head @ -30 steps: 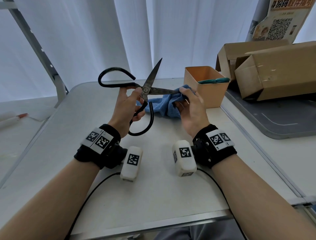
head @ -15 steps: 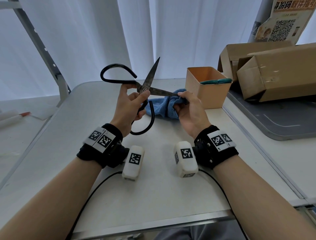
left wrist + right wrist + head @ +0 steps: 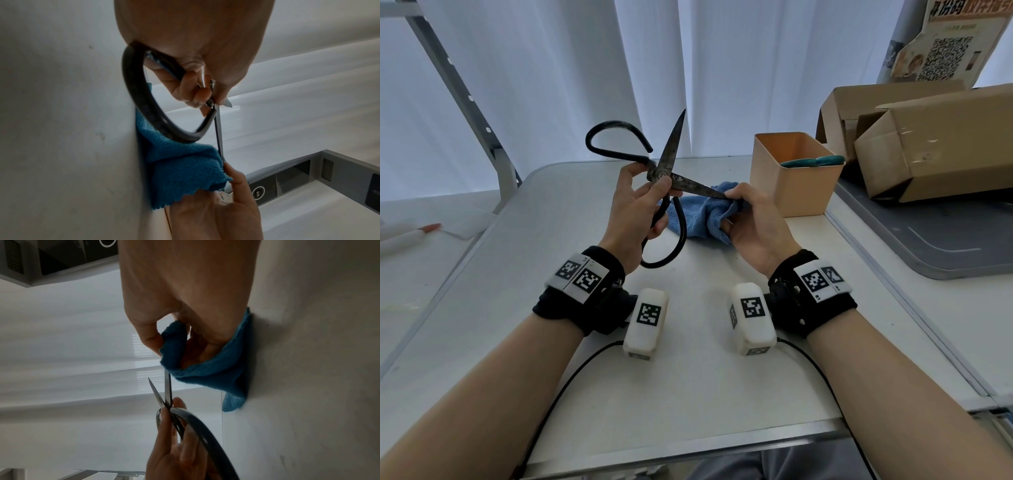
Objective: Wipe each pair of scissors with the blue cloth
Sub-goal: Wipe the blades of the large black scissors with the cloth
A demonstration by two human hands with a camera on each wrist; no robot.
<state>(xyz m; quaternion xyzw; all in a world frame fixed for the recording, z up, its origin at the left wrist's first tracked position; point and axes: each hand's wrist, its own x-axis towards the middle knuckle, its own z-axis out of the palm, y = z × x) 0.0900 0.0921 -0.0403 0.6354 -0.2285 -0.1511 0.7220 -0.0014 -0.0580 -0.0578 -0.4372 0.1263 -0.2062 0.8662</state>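
Item, black scissors (image 3: 666, 178): large, iron, with looped handles, blades spread wide. We hold them above the worktop (image 3: 688, 377) with our left hand (image 3: 635, 219), fingers and thumb curled round the handle shanks at the pivot. One blade points up toward the curtain; the other runs rightward, and its tip meets the cloth at our right thumb.

Item, blue cloth (image 3: 700, 219): terry, bunched. Our right hand (image 3: 753, 228) pinches a fold of it at the tip of the lower blade; the rest of the cloth trails down onto the worktop between our hands. The right wrist view shows the fold wrapped over the fingers (image 3: 195, 352) with the blade edge entering it.

Item, orange bin (image 3: 794, 174): square, open-topped, standing on the worktop just right of the cloth. Teal-handled scissors (image 3: 813, 161) lie across its rim.

Item, worktop: pale grey, matte, with rounded far corners and a metal front edge. A second pale surface adjoins it on the right and carries a dark grey tray (image 3: 945, 236).

Item, cardboard boxes (image 3: 935, 144): two, brown, flaps open, at the far right, the nearer one resting on the tray. A printed poster (image 3: 948, 44) with a QR code stands behind them.

Item, room: white pleated curtain (image 3: 688, 68) across the whole back, daylight showing through. A grey metal frame leg (image 3: 465, 102) slants at the far left.

Item, wrist gear: black bands with coded markers on both wrists, white camera pods below, black cables running back to us.
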